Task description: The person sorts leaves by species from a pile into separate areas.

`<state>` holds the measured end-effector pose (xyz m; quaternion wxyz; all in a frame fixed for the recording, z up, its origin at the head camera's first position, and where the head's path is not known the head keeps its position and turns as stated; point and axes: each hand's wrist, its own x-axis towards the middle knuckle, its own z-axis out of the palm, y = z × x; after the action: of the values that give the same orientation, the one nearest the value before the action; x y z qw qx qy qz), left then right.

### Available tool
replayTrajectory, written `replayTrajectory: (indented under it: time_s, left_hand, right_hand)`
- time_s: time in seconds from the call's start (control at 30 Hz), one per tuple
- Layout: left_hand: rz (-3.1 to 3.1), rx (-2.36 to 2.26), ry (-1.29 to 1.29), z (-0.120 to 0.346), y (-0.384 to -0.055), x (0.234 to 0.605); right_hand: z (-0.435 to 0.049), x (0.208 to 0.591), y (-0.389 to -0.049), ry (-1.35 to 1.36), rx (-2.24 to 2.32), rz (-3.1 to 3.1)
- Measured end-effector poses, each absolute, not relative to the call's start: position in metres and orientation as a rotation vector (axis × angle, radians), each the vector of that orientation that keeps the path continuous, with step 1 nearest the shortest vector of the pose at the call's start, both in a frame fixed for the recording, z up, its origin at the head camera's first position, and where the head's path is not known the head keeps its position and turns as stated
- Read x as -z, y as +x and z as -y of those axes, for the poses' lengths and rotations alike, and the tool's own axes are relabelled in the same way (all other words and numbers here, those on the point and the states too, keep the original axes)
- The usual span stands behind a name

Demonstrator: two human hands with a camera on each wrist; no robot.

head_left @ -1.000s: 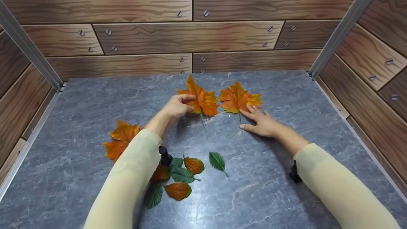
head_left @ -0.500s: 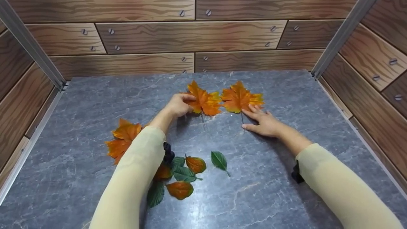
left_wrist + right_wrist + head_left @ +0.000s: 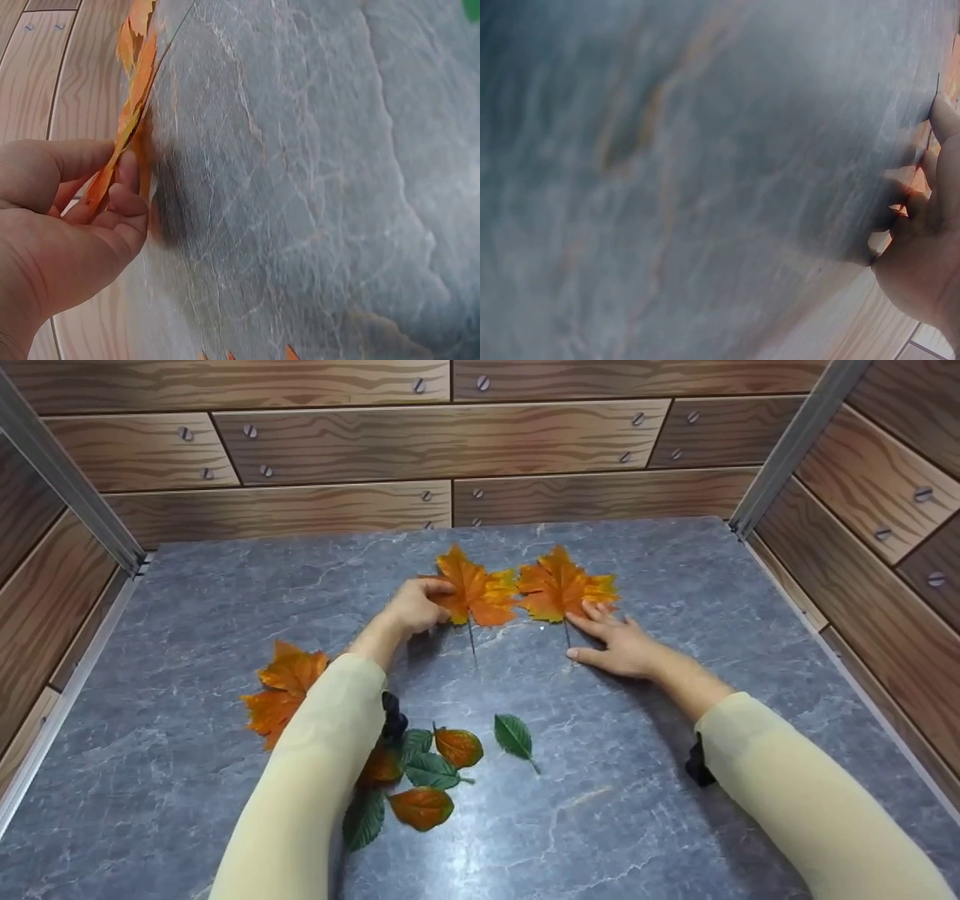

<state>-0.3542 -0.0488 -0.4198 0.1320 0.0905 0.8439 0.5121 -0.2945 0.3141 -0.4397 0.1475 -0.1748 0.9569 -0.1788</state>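
Note:
Two orange maple leaves with thin dark stems lie side by side toward the back of the table. My left hand (image 3: pixel 417 606) pinches the left lobe of the left maple leaf (image 3: pixel 478 589); the left wrist view shows this leaf (image 3: pixel 135 112) edge-on between thumb and fingers, slightly off the table. The right hand (image 3: pixel 619 643) rests with spread, fairly straight fingers on the lower right part of the right maple leaf (image 3: pixel 556 585). In the right wrist view that hand (image 3: pixel 930 217) sits at the edge, its leaf mostly hidden.
Another orange maple leaf (image 3: pixel 281 697) lies at left, partly behind the left sleeve. Several small leaves, including an orange-brown leaf (image 3: pixel 421 808) and a green leaf (image 3: pixel 431 771), lie near the left forearm. A separate green leaf (image 3: pixel 514 736) lies mid-table. Wood-patterned walls (image 3: pixel 442 442) enclose the table.
The left maple leaf has turned and lowered slightly in my left hand, its stem now hanging straighter. The right hand and right leaf stay in place.

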Motion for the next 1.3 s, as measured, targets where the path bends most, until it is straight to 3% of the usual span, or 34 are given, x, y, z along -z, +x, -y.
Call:
replayTrajectory:
  time_s: [0.37, 0.87, 1.3]
  left_hand:
    - [-2.405, -1.367, 0.371, 0.062, -0.354, 0.410]
    - [-2.440, -1.317, 0.295, 0.115, -0.342, 0.373]
    - [-2.533, -1.461, 0.385, 0.158, -0.282, 0.344]
  right_hand:
    - [-0.314, 0.439, -0.294, -0.506, 0.506, -2.757]
    - [-0.315, 0.439, -0.294, -0.498, 0.532, -2.751]
    - [-0.315, 0.443, -0.295, -0.527, 0.530, -2.778]
